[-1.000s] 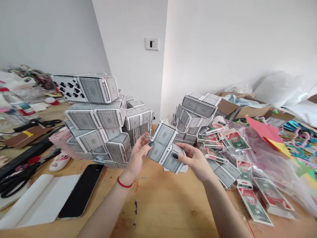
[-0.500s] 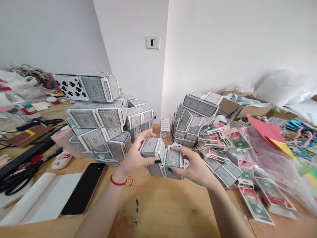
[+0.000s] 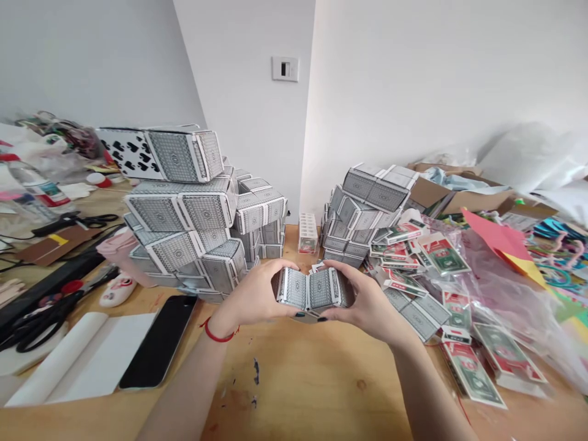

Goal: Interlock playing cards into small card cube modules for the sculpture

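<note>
Between my hands, above the wooden table, is a joined piece of folded playing-card boxes (image 3: pixel 321 288) with grey patterned backs. My left hand (image 3: pixel 257 291), with a red string on its wrist, is closed round the piece's left end. The right end is gripped by my right hand (image 3: pixel 367 300), thumb in front and fingers behind. A white card edge shows at the back of the piece. To the left rises a tall stack of card boxes (image 3: pixel 184 211), its top one showing spades. A second stack of card boxes (image 3: pixel 367 202) stands behind my right hand.
Red-and-green card packs (image 3: pixel 441 254) and crumpled plastic lie at the right. At the left are a black phone (image 3: pixel 158 343), white paper (image 3: pixel 87 361), scissors (image 3: pixel 39 327) and a bottle (image 3: pixel 41 187). A clear package (image 3: pixel 307 233) stands near the wall.
The held card-box piece has turned, its two parts now sitting side by side at about one height. My left hand has shifted round its left end. The view has moved slightly.
</note>
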### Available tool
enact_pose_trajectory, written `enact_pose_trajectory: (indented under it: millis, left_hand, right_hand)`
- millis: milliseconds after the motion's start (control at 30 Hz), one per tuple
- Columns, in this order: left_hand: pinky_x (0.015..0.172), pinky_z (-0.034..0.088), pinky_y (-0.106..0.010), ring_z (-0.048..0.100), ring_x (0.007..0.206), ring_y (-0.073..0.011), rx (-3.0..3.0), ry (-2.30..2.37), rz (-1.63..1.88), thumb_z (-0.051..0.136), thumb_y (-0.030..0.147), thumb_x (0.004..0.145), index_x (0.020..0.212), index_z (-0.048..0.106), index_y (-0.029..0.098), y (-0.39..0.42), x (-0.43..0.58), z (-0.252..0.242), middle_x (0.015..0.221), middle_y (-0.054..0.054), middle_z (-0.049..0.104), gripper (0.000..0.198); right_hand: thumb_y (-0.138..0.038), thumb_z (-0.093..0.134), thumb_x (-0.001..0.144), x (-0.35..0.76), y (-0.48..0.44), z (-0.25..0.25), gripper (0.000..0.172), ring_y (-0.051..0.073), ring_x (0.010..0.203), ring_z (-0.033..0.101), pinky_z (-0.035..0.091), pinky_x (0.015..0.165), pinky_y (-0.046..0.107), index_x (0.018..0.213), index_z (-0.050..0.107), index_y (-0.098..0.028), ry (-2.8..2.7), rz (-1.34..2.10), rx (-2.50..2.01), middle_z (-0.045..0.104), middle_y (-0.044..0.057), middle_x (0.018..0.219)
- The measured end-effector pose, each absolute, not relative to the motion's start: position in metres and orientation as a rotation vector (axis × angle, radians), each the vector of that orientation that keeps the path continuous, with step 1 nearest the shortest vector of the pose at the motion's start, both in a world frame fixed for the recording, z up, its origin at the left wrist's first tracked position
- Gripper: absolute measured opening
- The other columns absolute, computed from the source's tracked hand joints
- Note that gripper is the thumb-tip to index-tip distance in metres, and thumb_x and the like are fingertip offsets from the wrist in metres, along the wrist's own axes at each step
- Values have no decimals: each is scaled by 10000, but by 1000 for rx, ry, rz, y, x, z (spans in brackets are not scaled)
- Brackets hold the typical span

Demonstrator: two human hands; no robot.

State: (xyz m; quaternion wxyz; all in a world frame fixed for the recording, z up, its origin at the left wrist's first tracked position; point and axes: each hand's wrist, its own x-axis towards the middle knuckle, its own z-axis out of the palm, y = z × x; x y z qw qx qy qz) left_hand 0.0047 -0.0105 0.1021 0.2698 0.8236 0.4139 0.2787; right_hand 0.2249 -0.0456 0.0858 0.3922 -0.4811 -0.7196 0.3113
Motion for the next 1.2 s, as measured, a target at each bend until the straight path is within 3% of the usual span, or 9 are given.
enact_pose_trajectory:
  millis: [300, 467, 533, 600, 733, 833, 967, 1133, 1200]
  left_hand:
    - [760, 439, -315, 584, 843, -210, 2231, 1088, 803, 704, 263, 553, 999, 567, 229, -10, 8, 100, 958, -24, 629, 468]
    - [887, 409, -371, 529, 1022, -247, 2255, 911, 734, 739, 277, 541, 1119, 532, 260, -7, 8, 96, 1127, -47, 571, 614]
    - [892, 407, -368, 529, 1022, -240, 2274, 866, 713, 741, 283, 555, 1077, 571, 268, -7, 9, 94, 1104, -42, 577, 550]
    - [870, 418, -349, 551, 973, -221, 2276, 858, 716, 725, 272, 585, 978, 631, 268, -7, 10, 92, 1054, -38, 590, 404]
    - [812, 441, -325, 581, 880, -200, 2242, 877, 744, 726, 267, 582, 813, 690, 259, -8, 9, 89, 994, -37, 597, 234]
    - [792, 448, -315, 584, 851, -191, 2224, 876, 713, 726, 276, 582, 781, 696, 248, -7, 9, 89, 971, -37, 599, 203]
    - [839, 427, -328, 564, 928, -212, 2185, 854, 797, 727, 290, 591, 848, 673, 238, -6, 12, 91, 971, -44, 611, 267]
    - [812, 437, -326, 578, 903, -221, 1977, 936, 931, 717, 357, 622, 916, 623, 199, -7, 17, 94, 966, -60, 632, 346]
    - [798, 448, -316, 587, 899, -218, 1840, 989, 1006, 701, 357, 646, 933, 607, 189, -6, 17, 94, 978, -60, 637, 346]
  right_hand:
    - [-291, 743, 589, 220, -46, 89, 524, 234, 887, 587, 461, 781, 355, 1072, 547, -241, -1819, 717, -1218, 627, 51, 995]
    - [-296, 750, 591, 225, -41, 84, 622, 255, 1017, 546, 420, 897, 388, 1162, 509, -239, -1843, 767, -1160, 591, 66, 1109]
    - [-311, 759, 592, 228, -39, 84, 662, 257, 1049, 533, 405, 923, 392, 1194, 490, -244, -1863, 778, -1112, 577, 73, 1143]
    - [-317, 761, 601, 230, -38, 85, 582, 257, 1056, 531, 407, 923, 391, 1133, 537, -247, -1899, 776, -1040, 581, 77, 1136]
    - [-324, 728, 649, 232, -37, 86, 240, 263, 1032, 544, 415, 897, 405, 847, 629, -232, -1937, 731, -995, 614, 85, 1057]
    - [-337, 712, 667, 232, -36, 84, 190, 262, 1028, 549, 413, 896, 407, 796, 629, -224, -1923, 776, -1010, 619, 84, 1051]
    - [-365, 705, 676, 233, -36, 82, 363, 257, 1073, 524, 392, 941, 394, 999, 595, -242, -1786, 850, -1005, 583, 85, 1125]
    - [-353, 734, 646, 232, -35, 82, 789, 224, 1123, 500, 414, 934, 359, 1306, 305, -292, -1484, 981, -992, 472, 77, 1285]
    - [-359, 729, 649, 228, -33, 79, 777, 219, 1104, 523, 446, 900, 359, 1299, 308, -290, -1401, 1125, -964, 488, 75, 1279]
